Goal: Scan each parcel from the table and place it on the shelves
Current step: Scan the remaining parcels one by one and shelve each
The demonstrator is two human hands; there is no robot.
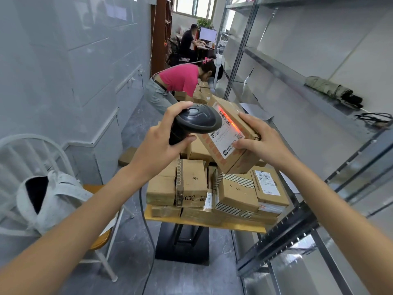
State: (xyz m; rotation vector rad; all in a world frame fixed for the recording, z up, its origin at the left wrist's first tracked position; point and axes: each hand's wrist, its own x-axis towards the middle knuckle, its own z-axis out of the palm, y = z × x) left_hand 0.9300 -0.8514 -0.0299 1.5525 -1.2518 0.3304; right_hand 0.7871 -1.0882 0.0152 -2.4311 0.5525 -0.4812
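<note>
My left hand (163,139) grips the handle of a black barcode scanner (197,119), its head aimed right at a parcel. My right hand (260,141) holds a brown cardboard parcel (231,143) tilted in the air above the table. A red scan line glows across the barcode on the parcel's white label (228,133). Below, several cardboard parcels (214,188) lie stacked on a small wooden table (244,226). Metal shelves (297,86) run along the right.
A folded umbrella (331,91) and black cables (374,118) lie on a shelf. A white chair (32,158) with a grey bag (53,201) stands at left. A person in a pink top (178,79) bends over boxes ahead. The scanner's cable (148,231) hangs down beside the table.
</note>
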